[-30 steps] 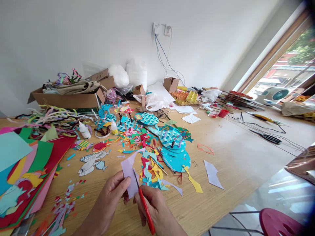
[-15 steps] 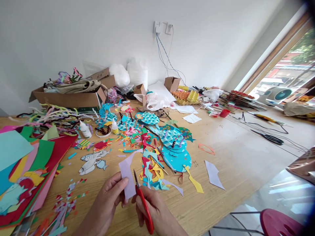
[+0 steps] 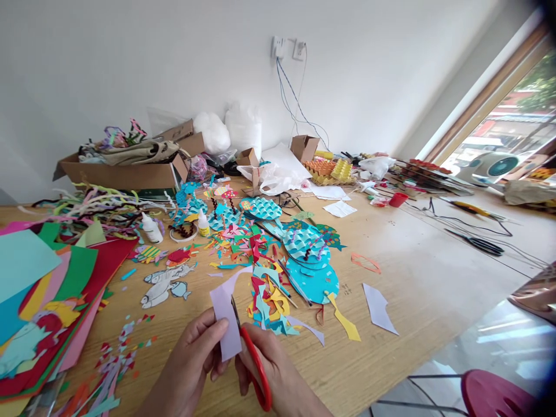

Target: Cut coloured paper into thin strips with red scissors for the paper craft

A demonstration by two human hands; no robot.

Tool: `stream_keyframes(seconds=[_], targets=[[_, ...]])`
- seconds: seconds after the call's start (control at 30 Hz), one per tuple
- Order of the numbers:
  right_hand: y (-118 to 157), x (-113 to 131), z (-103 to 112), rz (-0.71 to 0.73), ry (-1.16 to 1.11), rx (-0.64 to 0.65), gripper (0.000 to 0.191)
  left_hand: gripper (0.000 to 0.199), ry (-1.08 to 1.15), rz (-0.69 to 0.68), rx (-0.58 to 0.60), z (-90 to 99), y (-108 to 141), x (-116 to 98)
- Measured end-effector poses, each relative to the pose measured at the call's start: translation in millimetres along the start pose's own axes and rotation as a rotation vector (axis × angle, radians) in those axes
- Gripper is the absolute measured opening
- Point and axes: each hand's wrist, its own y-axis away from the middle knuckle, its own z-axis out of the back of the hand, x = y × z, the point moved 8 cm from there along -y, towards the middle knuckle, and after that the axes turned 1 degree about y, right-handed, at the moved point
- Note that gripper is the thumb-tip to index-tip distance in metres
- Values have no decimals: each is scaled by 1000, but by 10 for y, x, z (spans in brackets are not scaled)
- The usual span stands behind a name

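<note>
Between thumb and fingers, my left hand [image 3: 202, 344] pinches a strip of lilac paper [image 3: 226, 313] whose upper end curves off to the right. Red-handled scissors [image 3: 257, 370] are in my right hand [image 3: 269, 359], their blades pointing up and away along the paper's right edge. Whether the blades have the paper between them is hard to make out. Just beyond my right hand lies a heap of yellow, red and light blue paper scraps [image 3: 273, 295]. A lilac offcut [image 3: 380, 308] rests on the table farther right.
Stacked coloured paper [image 3: 82, 272] covers the left side. Fish cutouts [image 3: 163, 288], glue bottles [image 3: 151, 227] and blue discs with egg-carton pieces [image 3: 315, 278] sit ahead. Behind stands a filled cardboard box [image 3: 125, 174]. Black scissors [image 3: 478, 242] lie right; a red stool [image 3: 490, 394] stands below.
The scissors have shifted slightly left and their blades now meet or overlap the lilac paper's right edge. My left hand stays nearly in place, still gripping the paper.
</note>
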Motion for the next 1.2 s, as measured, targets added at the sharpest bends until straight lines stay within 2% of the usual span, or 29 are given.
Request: stream_keyframes(seconds=[0.33, 0.63, 1.2], targets=[[27, -6, 11, -10, 31, -8, 42, 24, -69, 57, -74, 70, 24, 69], [70, -71, 12, -47, 28, -41, 41, 25, -91, 58, 5, 20, 29, 139], [100, -226, -29, -52, -78, -67, 44, 28, -104, 84, 9, 16, 44, 229]])
